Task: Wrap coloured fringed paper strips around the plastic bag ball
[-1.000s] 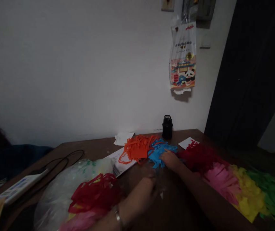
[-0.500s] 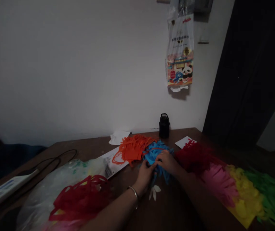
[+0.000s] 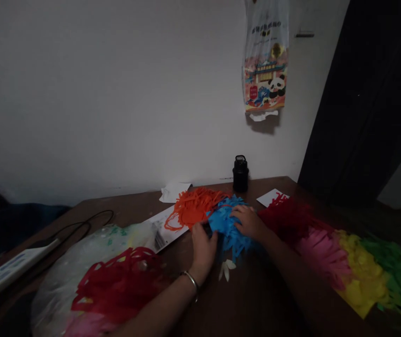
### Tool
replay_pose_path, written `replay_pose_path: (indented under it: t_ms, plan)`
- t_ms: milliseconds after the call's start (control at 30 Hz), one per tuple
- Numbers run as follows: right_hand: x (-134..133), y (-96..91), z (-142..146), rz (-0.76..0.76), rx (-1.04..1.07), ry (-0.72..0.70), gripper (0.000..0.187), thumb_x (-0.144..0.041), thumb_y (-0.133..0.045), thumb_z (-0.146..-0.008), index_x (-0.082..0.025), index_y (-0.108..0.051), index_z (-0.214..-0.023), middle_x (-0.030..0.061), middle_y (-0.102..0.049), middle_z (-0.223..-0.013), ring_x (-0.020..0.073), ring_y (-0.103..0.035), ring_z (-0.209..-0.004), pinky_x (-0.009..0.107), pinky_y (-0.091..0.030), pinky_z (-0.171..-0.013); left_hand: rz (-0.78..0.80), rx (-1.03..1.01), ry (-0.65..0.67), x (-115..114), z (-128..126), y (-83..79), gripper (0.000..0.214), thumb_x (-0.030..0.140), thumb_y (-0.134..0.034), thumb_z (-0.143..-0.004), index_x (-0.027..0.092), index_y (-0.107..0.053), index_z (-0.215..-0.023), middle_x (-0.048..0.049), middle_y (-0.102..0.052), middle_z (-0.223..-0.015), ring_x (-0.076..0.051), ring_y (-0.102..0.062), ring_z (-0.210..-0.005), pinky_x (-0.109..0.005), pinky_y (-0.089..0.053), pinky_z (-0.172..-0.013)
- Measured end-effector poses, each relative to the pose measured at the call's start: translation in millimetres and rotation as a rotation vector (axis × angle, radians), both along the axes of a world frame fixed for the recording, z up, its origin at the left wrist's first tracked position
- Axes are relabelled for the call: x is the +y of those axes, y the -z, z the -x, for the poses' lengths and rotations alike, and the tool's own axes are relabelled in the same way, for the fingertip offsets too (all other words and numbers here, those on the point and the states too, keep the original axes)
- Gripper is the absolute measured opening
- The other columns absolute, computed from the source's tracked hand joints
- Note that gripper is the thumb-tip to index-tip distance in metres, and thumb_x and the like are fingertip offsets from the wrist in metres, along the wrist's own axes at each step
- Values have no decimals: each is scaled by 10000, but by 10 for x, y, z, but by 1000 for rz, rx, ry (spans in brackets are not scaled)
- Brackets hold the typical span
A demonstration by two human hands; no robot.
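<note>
Resting the right hand (image 3: 250, 223) on blue fringed paper (image 3: 228, 224), on the near side of the black bottle (image 3: 240, 174). Curling the right fingers down over the strips; in this dim light, not being able to tell whether pinching or merely pressing. Placing the left hand (image 3: 204, 250) at the paper's left edge, nearer and left of the bottle, holding thumb and fingers parted with a dark gap between. Wearing a silver bracelet (image 3: 190, 281) on the left wrist.

Seeing the blue paper running lengthwise, roughly, from just short of the bottle toward the near side, turning a smoother flat part left and trailing loose strips away from the bottle, with shorter strips pointing toward it.

Seeing an orange fringed bunch (image 3: 195, 208) lying just left of the bottle and touching the blue, partly covering a printed white sheet (image 3: 167, 231). Noticing a white scrap (image 3: 226, 270) lying well nearer than the bottle. Finding dark red (image 3: 288, 220), pink (image 3: 323, 252), yellow (image 3: 362, 276) and green fringed bunches (image 3: 397, 276) trailing in that order to the bottle's near right. Spotting red strips (image 3: 116, 285) lying over a clear plastic bag (image 3: 60, 281), far to the bottle's near left.
</note>
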State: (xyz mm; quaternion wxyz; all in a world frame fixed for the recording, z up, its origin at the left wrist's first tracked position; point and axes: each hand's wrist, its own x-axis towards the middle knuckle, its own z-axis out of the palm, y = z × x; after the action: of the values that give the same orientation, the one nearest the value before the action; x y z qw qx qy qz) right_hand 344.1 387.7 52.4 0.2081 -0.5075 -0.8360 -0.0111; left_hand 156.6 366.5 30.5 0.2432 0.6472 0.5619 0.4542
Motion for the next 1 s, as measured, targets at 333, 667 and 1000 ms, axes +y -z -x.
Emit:
replay_pose_path:
  t_ms: [333,667,1000]
  plan:
    - [2,-51,-207,100,-84,471,270,-94,-460,-842,-142,-711,-930,185,-644,-1074,311,-594,-997,511,-381,-856,13,726,341,23,-68,-142,189,122,-511,-846,166,-671,-938,-128,-637,-1069,-263,-550,-1034,-379,-401,-907]
    - [-66,-309,-167,7,-15,429,256,-131,-443,-883,-171,-684,-959,93,-673,-1070,215,-587,-1017,326,-349,-857,46,830,406,157,-3,-173,143,251,-563,-916,142,-655,-909,-61,-655,-1013,-194,-612,-937,-391,-472,-869]
    - [-69,-56,116,37,-65,-64,211,-117,-549,-855,-210,-693,-979,22,-699,-1053,184,-581,-1048,296,-338,-885,27,677,326,228,45,-57,170,290,-558,-929,136,-631,-930,-49,-652,-997,-181,-625,-903,-399,-507,-845]
